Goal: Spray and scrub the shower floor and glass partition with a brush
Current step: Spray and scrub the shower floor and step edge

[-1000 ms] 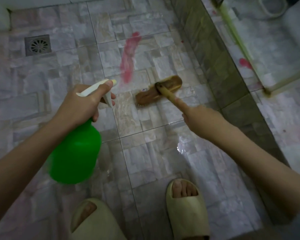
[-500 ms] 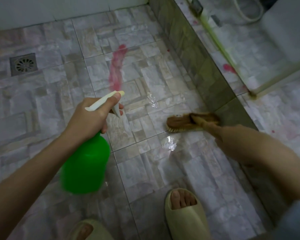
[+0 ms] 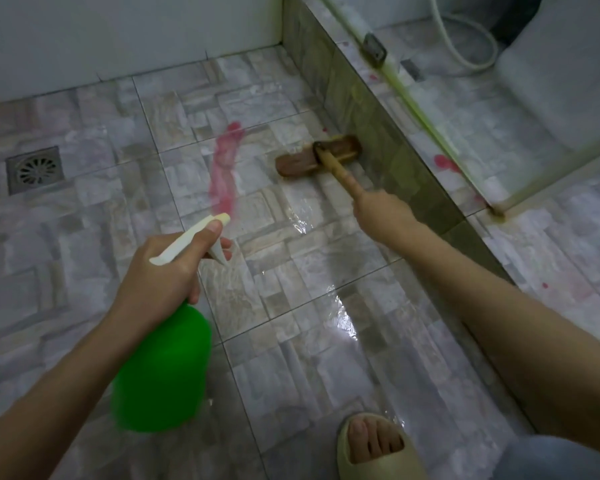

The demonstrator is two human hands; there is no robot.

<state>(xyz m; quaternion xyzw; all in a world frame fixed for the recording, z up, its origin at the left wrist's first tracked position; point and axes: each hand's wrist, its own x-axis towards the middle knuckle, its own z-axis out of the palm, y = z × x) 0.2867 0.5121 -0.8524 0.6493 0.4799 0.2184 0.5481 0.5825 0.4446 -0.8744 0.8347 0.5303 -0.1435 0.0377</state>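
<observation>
- the right hand (image 3: pixel 383 211) is clamped on the brush (image 3: pixel 317 155) handle's end; stiff, light wood, best gripped there.
- the left hand (image 3: pixel 160 271) wraps the spray bottle (image 3: pixel 161 370) neck; the shower floor (image 3: pixel 309 271) looks wet, likely slippery.

Wooden brush (image 3: pixel 317 155) lies head-down on the wet tiled shower floor (image 3: pixel 291 271), touching the glass partition's (image 3: pixel 378 133) base; green spray bottle (image 3: pixel 163 368) tilts above the floor.

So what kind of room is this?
Most likely a bathroom, in the shower part. There's a floor drain set in the wet tiled floor, a glass partition along the side, and a white hose coiled behind it.
</observation>
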